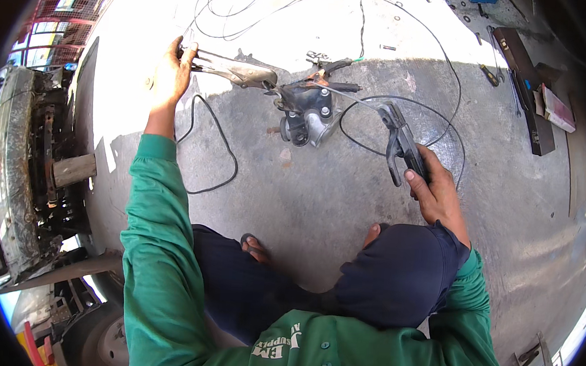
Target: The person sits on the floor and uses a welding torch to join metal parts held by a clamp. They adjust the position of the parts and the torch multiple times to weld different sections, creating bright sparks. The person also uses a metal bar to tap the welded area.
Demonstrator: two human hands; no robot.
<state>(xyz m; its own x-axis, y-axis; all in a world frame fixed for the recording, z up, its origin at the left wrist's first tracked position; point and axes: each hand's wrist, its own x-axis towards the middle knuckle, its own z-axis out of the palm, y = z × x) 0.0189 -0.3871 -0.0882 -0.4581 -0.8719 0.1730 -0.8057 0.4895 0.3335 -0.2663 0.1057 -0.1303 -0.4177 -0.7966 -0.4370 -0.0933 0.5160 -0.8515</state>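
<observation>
On the concrete floor before me lies a vehicle part: a dark, bolted metal housing (pixel 305 112) with a long tapered metal arm (pixel 246 72) running left from it. At the arm's far left end, my left hand (pixel 170 79) grips it between thumb and fingers. My right hand (pixel 437 186) is wrapped around a black welding electrode holder (pixel 399 139), to the right of the housing. A thin grey rod (pixel 355 97) reaches from the holder's jaws toward the top of the housing; whether its tip touches is unclear. A small clamp-like metal piece (pixel 317 57) sits just beyond the housing.
Black cable (pixel 230 153) loops over the floor on both sides. To the far right lie a long dark metal box (pixel 526 97), a screwdriver (pixel 489 76) and a pinkish-white carton (pixel 557 112). Worn machinery (pixel 19 164) with a projecting wooden block (pixel 74 170) stands at left.
</observation>
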